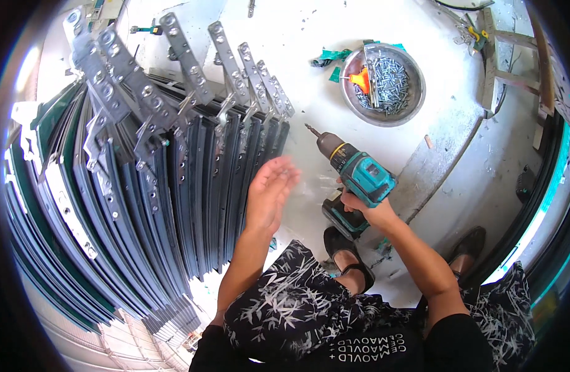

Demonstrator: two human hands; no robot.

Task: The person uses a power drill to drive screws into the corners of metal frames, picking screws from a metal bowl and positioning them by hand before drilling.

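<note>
In my right hand (366,209) is a teal and black cordless drill (363,175), gripped by its handle. Its bit points up and left, toward the dark metal frame profiles (201,192) standing in a row on the left. My left hand (273,189) is raised just right of those profiles, its fingers curled together and slightly blurred. What they hold, if anything, is too small to name. Steel hinge brackets (184,59) with round holes stick out from the far ends of the profiles.
Beyond the drill, a round metal bowl (415,105) holds many small screws (390,84) and an orange-yellow object (360,80). Green scraps (334,56) lie beside it. A metal rack (514,80) stands at far right. My shoes (353,260) are below the drill.
</note>
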